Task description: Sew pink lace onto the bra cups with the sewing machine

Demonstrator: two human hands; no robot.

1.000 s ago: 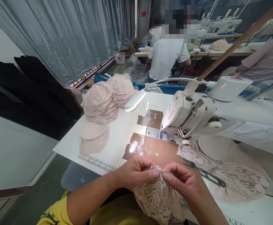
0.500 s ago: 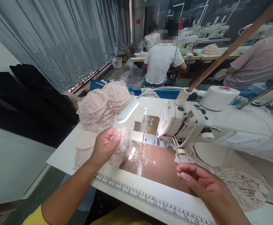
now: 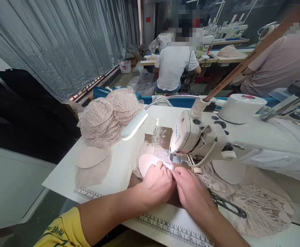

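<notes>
In front of the sewing machine (image 3: 188, 137), a lace piece (image 3: 151, 149) lies on the table with a pale oval pad (image 3: 146, 164) on it. My left hand (image 3: 158, 181) is closed on the near edge of this lace piece, its fingertips close below the needle area. Right beside it, my right hand (image 3: 188, 187) pinches the same edge, thumb and index finger together. The exact grip is partly hidden by the fingers. A dark, slotted flat tool (image 3: 228, 204) lies to the right of my right hand, beside more lace (image 3: 263, 209) and another pale pad (image 3: 229, 170).
A heap of lace pieces (image 3: 111, 115) rests at the table's back left, with a pad (image 3: 92, 156) on sheer fabric nearer. A white lamp (image 3: 134, 125) reaches over the table. A printed ruler (image 3: 170, 228) runs along the front edge. Co-workers (image 3: 177, 65) sit beyond.
My left hand has moved right with the lace piece, which now lies spread by the needle. My right hand has come left and closed on its edge. The slotted tool has come into view.
</notes>
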